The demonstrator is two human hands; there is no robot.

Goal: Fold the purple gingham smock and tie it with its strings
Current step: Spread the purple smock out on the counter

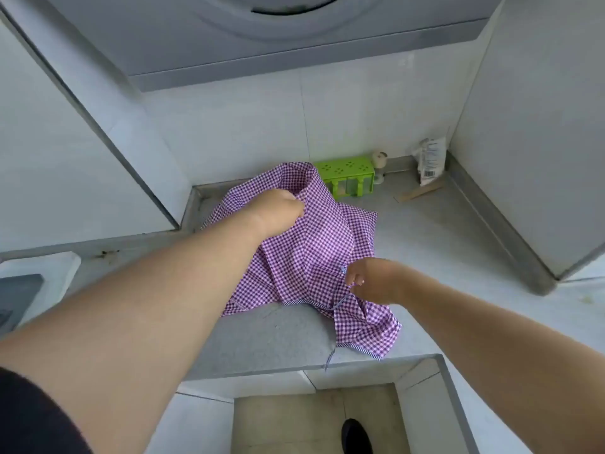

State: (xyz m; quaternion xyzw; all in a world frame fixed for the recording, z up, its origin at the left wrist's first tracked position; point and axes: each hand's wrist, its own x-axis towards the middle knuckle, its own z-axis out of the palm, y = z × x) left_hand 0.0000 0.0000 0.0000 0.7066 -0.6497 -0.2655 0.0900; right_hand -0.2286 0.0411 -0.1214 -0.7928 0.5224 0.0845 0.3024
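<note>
The purple gingham smock [311, 253] lies crumpled on the grey counter [271, 339], its upper part lifted off the surface. My left hand [278, 213] grips a bunched fold near the top of the cloth. At the smock's lower right, my right hand [370, 280] pinches a thin blue-and-white string [342, 301] along the striped hem. A loose string end [329, 357] dangles over the counter's front edge.
A green box with holes [347, 176] stands behind the smock, beside a small white jar [379, 163] and a white packet [430, 160] in the back corner. A wooden stick [419, 193] lies nearby. A range hood [294, 34] hangs above; a white appliance [32, 283] sits left.
</note>
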